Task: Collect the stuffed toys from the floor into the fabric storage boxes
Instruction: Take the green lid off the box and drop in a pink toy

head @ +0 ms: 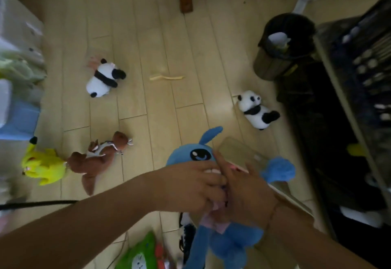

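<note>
While both hands are holding the blue stuffed toy (211, 184) above the floor (148, 36), I am judging the job as only partly done. My left hand (190, 186) is gripping over its face and my right hand (247, 190) is pressing against it, fingers curled on the plush. Just beyond the blue toy, a tan fabric storage box (239, 150) is showing an edge; I cannot tell what it is holding. Left of the blue toy, a brown toy (95, 158) and a yellow toy (42, 167) are still lying on the boards. Farther off, one panda (103, 78) is lying up-left of it and another panda (257, 109) up-right, so four toys are waiting.
</note>
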